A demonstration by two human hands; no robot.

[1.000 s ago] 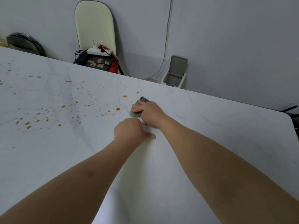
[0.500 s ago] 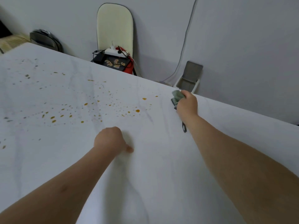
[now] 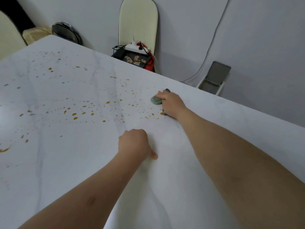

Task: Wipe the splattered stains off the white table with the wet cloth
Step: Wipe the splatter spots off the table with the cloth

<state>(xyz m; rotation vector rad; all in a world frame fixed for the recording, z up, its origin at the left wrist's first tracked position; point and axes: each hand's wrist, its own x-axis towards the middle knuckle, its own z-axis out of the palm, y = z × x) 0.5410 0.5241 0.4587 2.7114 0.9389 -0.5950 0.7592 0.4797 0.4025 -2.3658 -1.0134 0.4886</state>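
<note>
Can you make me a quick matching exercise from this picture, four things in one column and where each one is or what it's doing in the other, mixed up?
Column one:
1. cloth
2. left hand
3. orange stains
4. power strip

Column two:
A. off the table, on the chair by the wall
B. bunched under the right hand
C. fisted, resting on the white table
D. scattered across the tabletop, left of the cloth

Pairs: 1-B, 2-C, 3-D, 4-A
</note>
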